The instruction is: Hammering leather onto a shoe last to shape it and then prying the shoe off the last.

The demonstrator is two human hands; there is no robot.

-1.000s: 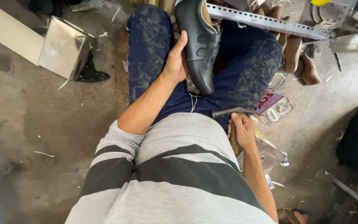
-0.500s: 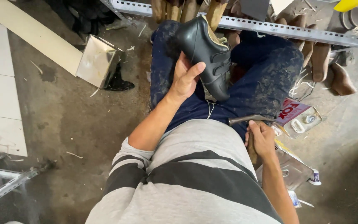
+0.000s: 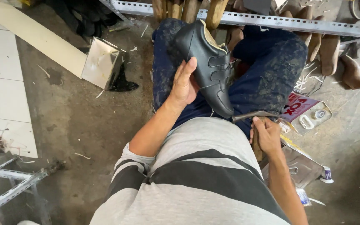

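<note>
Black shoe (image 3: 207, 66) on my lap.
Left hand (image 3: 184, 85) grip cupped on its side: matte leather, two straps. Right hand (image 3: 267, 135) grip clamped on hammer (image 3: 255, 116).

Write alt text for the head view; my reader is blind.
A seated person's left hand holds a black two-strap shoe on their lap, while the right hand grips a wooden-handled hammer beside their thigh. Metal tins lie on the concrete floor.

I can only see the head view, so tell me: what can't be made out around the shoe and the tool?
- Shoe sole: turned away from the head camera.
- Hammer handle: mostly hidden inside the right hand.
- Left hand palm: pressed against the shoe.
- Wooden lasts: partly hidden behind the metal rail.
</note>
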